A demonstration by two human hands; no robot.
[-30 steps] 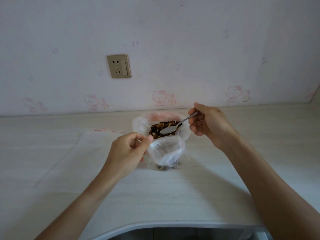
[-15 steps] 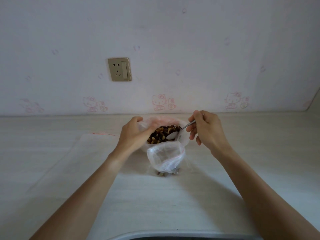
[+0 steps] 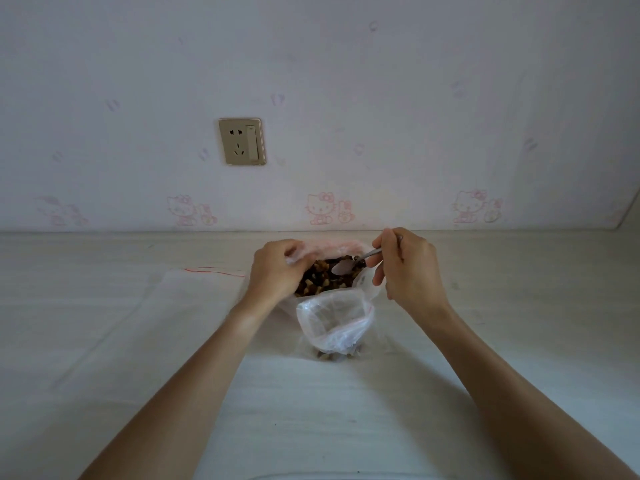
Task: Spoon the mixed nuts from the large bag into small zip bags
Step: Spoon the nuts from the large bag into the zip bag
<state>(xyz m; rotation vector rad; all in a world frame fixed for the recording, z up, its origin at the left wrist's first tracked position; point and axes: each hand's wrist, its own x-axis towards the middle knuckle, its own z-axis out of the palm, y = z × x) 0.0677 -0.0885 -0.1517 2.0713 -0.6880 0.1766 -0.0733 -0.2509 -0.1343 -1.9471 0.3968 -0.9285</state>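
- Nuts point(image 3: 323, 282), a brown and dark mix, fill the large bag point(image 3: 332, 244), which stands open-mouthed on the worktop point(image 3: 346, 410) near the back wall, between the two hands.
- Directly in front of it, touching its near side, a small zip bag point(image 3: 334, 327) stands upright with its mouth open; its red zip strip runs along the rim, and a few nuts show through the plastic at its base.
- To the left, flat clear bags point(image 3: 194, 289) with a thin red line along the top edge lie on the worktop, their right end passing behind the left wrist.
- The spoon point(image 3: 349, 263), metal, reaches into the large bag from the right, its bowl lying on top of the nuts; no load in the bowl can be made out.
- The right hand point(image 3: 407, 268) grips the spoon's handle, fingers curled round it near the top, knuckles toward the camera, and covers the large bag's right rim.
- The left hand point(image 3: 277, 268) pinches the left rim of the large bag, fingers curled over the plastic edge and hiding that side of the opening.
- Both bare forearms run from the lower corners up to the bags.
- On the wall behind, pale paper with faint pink cartoon cats carries a beige socket plate point(image 3: 242, 141), up and to the left of the bags.
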